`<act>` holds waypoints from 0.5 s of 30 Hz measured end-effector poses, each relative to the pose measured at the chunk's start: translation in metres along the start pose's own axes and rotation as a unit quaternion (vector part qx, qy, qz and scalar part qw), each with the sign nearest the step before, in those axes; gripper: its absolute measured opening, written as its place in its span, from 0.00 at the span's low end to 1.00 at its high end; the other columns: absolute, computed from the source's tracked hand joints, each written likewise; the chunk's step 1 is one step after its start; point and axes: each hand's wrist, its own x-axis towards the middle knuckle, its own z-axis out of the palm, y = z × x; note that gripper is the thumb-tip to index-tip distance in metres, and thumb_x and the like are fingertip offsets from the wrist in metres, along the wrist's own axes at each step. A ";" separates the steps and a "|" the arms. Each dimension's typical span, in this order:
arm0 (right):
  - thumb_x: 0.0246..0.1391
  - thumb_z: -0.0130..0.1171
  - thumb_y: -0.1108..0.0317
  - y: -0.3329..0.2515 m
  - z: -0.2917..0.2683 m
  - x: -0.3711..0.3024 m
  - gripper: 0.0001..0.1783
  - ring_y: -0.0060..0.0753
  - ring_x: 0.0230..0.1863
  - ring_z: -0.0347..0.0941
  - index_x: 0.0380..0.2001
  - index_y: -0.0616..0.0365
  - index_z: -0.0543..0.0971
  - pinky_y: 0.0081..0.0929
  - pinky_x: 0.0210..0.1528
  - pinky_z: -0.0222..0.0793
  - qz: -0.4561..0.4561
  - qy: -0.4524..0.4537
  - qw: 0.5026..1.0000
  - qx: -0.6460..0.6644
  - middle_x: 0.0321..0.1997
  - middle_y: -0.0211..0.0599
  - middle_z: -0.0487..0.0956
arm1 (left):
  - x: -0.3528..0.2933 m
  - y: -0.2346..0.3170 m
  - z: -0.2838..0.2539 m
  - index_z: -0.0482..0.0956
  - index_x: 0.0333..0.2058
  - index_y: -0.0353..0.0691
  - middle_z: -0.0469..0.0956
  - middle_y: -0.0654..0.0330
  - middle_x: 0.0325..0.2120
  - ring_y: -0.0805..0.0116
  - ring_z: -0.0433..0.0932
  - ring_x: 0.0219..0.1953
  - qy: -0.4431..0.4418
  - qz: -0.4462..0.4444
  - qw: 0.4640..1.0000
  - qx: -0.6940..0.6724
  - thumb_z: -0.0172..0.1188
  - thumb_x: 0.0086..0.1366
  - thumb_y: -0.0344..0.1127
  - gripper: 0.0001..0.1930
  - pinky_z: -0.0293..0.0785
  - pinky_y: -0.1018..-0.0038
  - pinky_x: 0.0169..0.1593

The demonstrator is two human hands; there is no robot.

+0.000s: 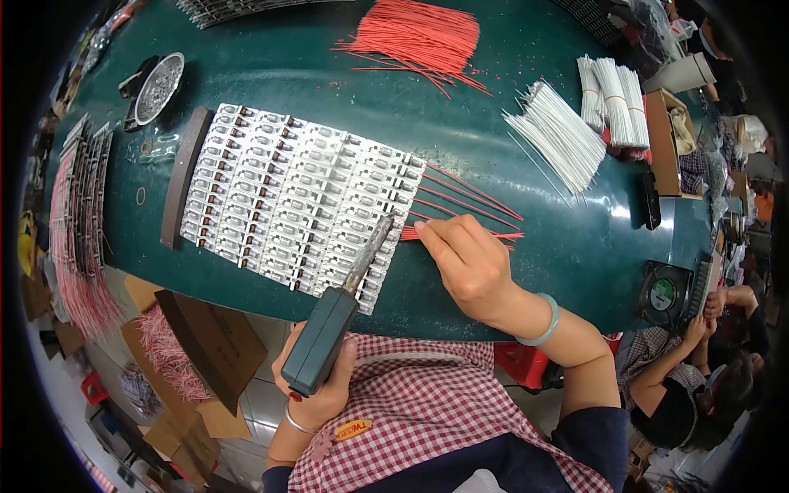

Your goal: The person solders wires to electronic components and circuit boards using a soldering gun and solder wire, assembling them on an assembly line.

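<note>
My left hand (335, 393) is wrapped round the dark green handle of a soldering iron (322, 338). Its metal barrel slants up and away, with the tip over the right edge of a white panel of small circuit boards (283, 193). My right hand (470, 269) is closed in a pinch on a red wire beside that edge, just right of the iron's tip. Several other red wires (472, 197) stick out from the panel's right edge, fanning to the right. More red wires lie under my right fingers, partly hidden.
A dark bar (186, 177) lines the panel's left side. Farther back are a metal dish (159, 89), a pile of red wires (419, 37) and white wires (563, 135). Bundled white wires (618, 103), an open box (664, 148) and a fan (662, 293) stand right. Another person (690, 386) works there.
</note>
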 end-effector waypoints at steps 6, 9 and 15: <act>0.35 0.63 0.83 -0.001 0.001 -0.001 0.22 0.39 0.32 0.76 0.41 0.73 0.81 0.31 0.32 0.75 0.005 -0.012 1.000 -0.013 0.35 0.43 0.80 | 0.001 0.005 -0.003 0.83 0.38 0.29 0.82 0.50 0.34 0.59 0.83 0.31 -0.025 -0.008 0.999 0.030 0.70 0.56 0.25 0.11 0.77 0.72 0.34; 0.35 0.62 0.82 -0.002 0.002 -0.001 0.22 0.39 0.32 0.76 0.41 0.73 0.80 0.31 0.32 0.75 0.005 -0.014 1.000 -0.017 0.35 0.43 0.80 | -0.002 0.004 -0.001 0.83 0.39 0.29 0.82 0.50 0.35 0.59 0.83 0.32 -0.033 -0.028 0.999 0.018 0.70 0.56 0.25 0.12 0.78 0.71 0.35; 0.36 0.62 0.81 -0.002 0.002 -0.001 0.22 0.39 0.32 0.75 0.41 0.73 0.80 0.31 0.32 0.75 0.002 -0.018 1.000 -0.021 0.35 0.43 0.80 | -0.009 -0.002 0.001 0.83 0.38 0.29 0.82 0.51 0.34 0.60 0.83 0.30 -0.042 -0.066 0.997 0.015 0.71 0.54 0.25 0.12 0.77 0.72 0.33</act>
